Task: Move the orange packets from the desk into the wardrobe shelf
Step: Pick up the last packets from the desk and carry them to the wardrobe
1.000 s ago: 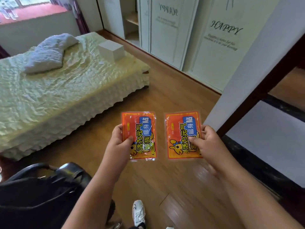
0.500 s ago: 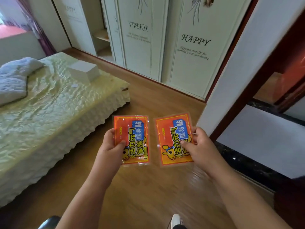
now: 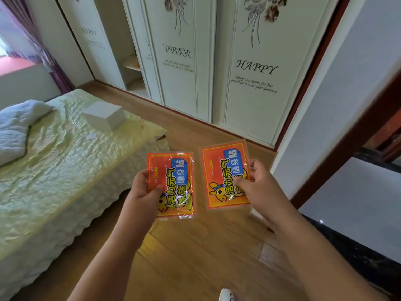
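I hold two orange packets flat in front of me above the wooden floor. My left hand [image 3: 144, 190] pinches the left orange packet [image 3: 173, 181] at its left edge, thumb on top. My right hand [image 3: 258, 187] pinches the right orange packet [image 3: 221, 170] at its right edge. The white wardrobe [image 3: 249, 61] with "HAPPY" lettering stands ahead. One sliding door is open at the back left, showing a wooden wardrobe shelf [image 3: 132, 65] inside.
A bed [image 3: 54, 161] with a pale yellow cover fills the left, carrying a white box [image 3: 104, 116] and a folded white blanket [image 3: 15, 129]. A white wall corner and dark door frame [image 3: 347, 135] stand on the right. My shoe [image 3: 226, 295] shows at the bottom.
The view has swung up and towards the wardrobe, which is now nearer and larger. Both hands keep their packets; the right packet has tilted slightly. The black bag at lower left has left the view.
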